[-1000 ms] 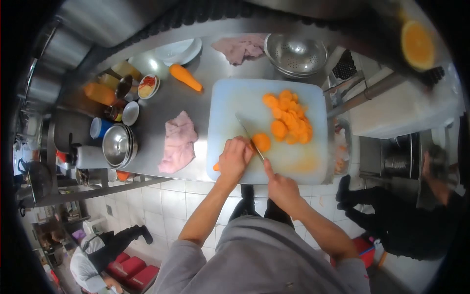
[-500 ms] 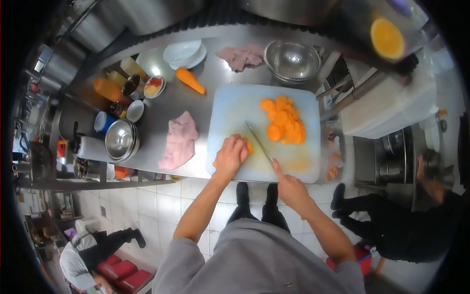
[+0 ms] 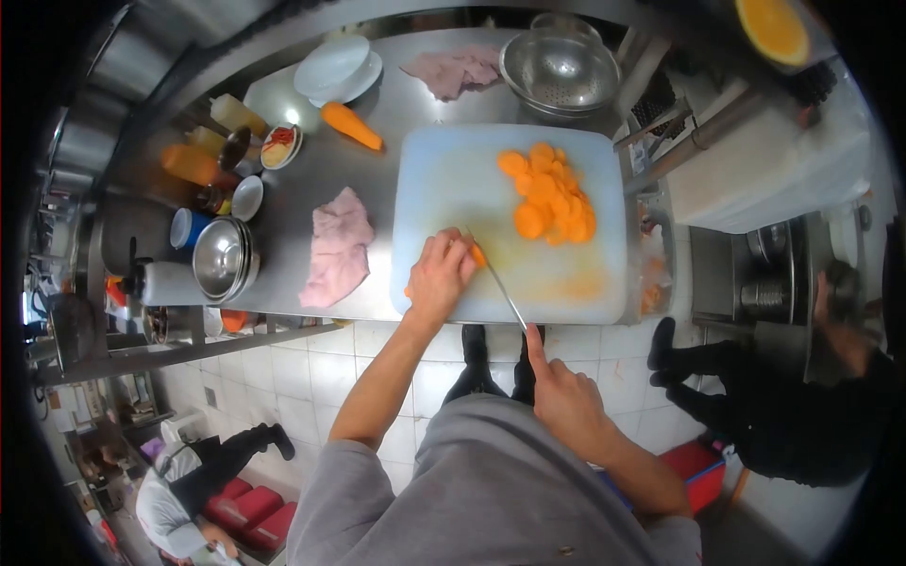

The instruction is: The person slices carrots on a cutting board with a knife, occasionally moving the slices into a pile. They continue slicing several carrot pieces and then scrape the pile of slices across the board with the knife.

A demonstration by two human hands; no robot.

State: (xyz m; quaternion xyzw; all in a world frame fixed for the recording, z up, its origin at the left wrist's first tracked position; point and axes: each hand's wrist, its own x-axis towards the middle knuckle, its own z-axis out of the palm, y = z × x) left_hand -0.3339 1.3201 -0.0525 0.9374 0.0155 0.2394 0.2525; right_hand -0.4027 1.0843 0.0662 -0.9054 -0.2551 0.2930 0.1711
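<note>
From the left, I noted nested metal bowls (image 3: pixel 222 259) on the counter (image 3: pixel 278 203), then a pink cloth (image 3: pixel 340 247) lying rumpled, with a loose carrot (image 3: pixel 352 126) beyond it, near the white dishes (image 3: pixel 335 71). I observed the left hand (image 3: pixel 441 275) over the white board (image 3: pixel 439 179), its fingers bent and pressed together on the held carrot (image 3: pixel 478 256), which lay on the board, mostly covered. I recorded the knife (image 3: pixel 508 300) slanting with its blade at that carrot's right end. The slices (image 3: pixel 549 200) sat heaped on the board's right half. I found the right hand (image 3: pixel 569 401) closed around the knife's handle, index finger extended forward. Beyond the board stood a colander (image 3: pixel 559 74).
</note>
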